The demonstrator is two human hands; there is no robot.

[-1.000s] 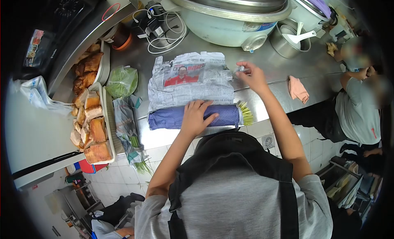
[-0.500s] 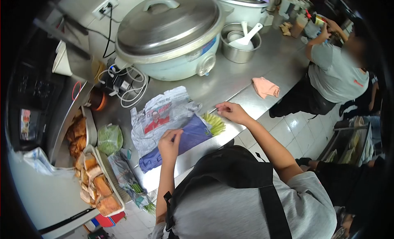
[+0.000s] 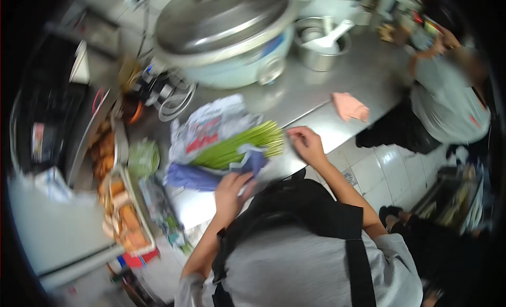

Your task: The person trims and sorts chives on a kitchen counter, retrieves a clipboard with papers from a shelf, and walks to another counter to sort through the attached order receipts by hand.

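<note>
Fingers of the left hand (image 3: 229,195) bent at the purple wrap (image 3: 194,177), pinch too blurred to tell. Green stems (image 3: 232,146) lay at that hand's 12 o'clock, the right hand (image 3: 309,146) curled, grip unclear, at their 3 o'clock. Tugging the wrap might scatter them.

My steel worktop (image 3: 303,104) carries 1 large lidded cooker (image 3: 224,67), white cables (image 3: 177,105), 1 metal pot (image 3: 318,63) and, nearer the front edge, 1 pink cloth (image 3: 350,107). In front of me lie newspaper (image 3: 216,117) and purple wrapping (image 3: 187,177), with 1 bag of greens (image 3: 143,158) to their left.
</note>
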